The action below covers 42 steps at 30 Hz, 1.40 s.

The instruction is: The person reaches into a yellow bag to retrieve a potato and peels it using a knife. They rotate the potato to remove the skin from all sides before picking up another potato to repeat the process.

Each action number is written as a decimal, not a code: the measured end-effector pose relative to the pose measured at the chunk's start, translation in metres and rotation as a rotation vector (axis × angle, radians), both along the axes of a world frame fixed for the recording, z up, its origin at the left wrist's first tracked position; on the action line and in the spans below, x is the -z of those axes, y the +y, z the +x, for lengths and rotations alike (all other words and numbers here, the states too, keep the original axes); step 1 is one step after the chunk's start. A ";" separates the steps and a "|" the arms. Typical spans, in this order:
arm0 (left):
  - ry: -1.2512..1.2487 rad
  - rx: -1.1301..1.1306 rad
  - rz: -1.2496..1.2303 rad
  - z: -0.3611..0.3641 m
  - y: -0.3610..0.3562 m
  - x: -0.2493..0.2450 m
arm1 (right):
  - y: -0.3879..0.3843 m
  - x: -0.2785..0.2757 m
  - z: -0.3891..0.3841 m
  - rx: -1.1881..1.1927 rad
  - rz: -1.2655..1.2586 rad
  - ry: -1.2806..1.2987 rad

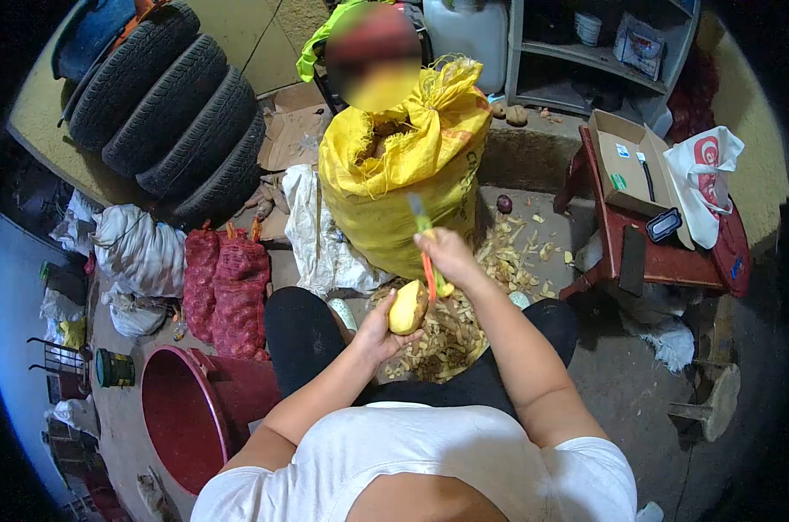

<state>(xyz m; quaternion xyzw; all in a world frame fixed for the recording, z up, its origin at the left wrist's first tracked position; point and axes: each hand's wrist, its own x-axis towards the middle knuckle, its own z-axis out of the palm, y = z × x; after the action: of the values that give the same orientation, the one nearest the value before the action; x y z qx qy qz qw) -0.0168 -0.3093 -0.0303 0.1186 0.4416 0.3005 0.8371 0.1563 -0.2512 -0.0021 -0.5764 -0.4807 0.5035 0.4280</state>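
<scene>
Peelings (447,344) lie beside the yellow sack (386,209). Left hand (380,331) clasps a pale, partly peeled potato (406,310); right hand (451,258), a blurred tool (429,277).

Storeroom doubling as food-prep space; home or shop, cannot tell. Bulk produce packing: big yellow woven sack (399,196), red mesh sacks (227,287) slumped on bare floor (616,391). Part-peeled potato (408,308) above scattered peelings (442,348). Storage signs: tyres (173,113) stacked by the wall, open shelving unit (586,57), white plastic container (468,43). Maroon tub (179,418) among bundled bags (138,250).
</scene>
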 end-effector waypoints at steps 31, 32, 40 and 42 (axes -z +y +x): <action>0.140 0.012 -0.067 0.019 -0.005 -0.012 | 0.007 0.017 0.013 0.514 0.055 -0.358; 0.140 0.014 -0.067 0.017 -0.007 -0.012 | 0.013 0.024 0.022 0.528 0.017 -0.391; -0.047 -0.082 -0.086 0.018 -0.007 -0.035 | 0.035 0.053 0.042 0.566 -0.131 -0.368; -0.133 -0.063 -0.104 0.007 0.001 -0.022 | 0.021 0.021 0.037 0.508 -0.136 -0.134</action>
<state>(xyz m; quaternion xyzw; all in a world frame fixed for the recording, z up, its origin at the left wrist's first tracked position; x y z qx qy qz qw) -0.0098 -0.3085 -0.0080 0.0408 0.4036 0.3108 0.8596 0.1929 -0.2297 -0.0232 -0.7380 -0.3131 0.3717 0.4680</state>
